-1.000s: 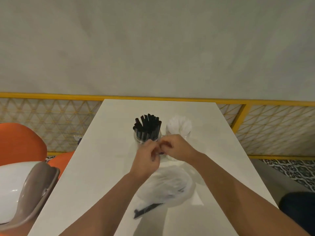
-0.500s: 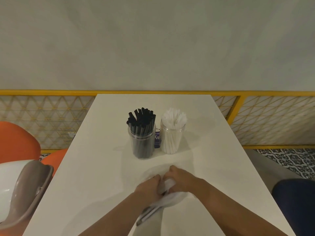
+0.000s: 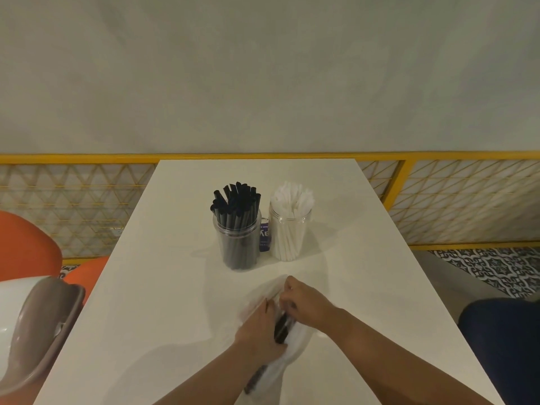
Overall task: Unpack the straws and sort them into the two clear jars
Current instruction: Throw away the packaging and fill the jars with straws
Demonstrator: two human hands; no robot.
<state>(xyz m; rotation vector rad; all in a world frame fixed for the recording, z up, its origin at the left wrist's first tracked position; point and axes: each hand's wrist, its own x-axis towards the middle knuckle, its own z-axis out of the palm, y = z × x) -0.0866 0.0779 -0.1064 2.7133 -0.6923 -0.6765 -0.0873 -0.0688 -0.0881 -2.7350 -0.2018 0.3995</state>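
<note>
Two clear jars stand mid-table. The left jar is packed with black straws, the right jar with white straws. In front of them lies a thin clear plastic bag with black straws inside, some poking out below my wrist. My left hand holds the bag's left side. My right hand has its fingers curled into the bag's opening, pinching at the plastic and the black straws.
The white table runs back to a yellow lattice railing. A small purple card stands between the jars. Orange chairs and a white and brown seat sit at the left, a dark seat at the right.
Both hands came back from the jars to the bag on the table. They have spread apart at its opening, showing black straws between them.
</note>
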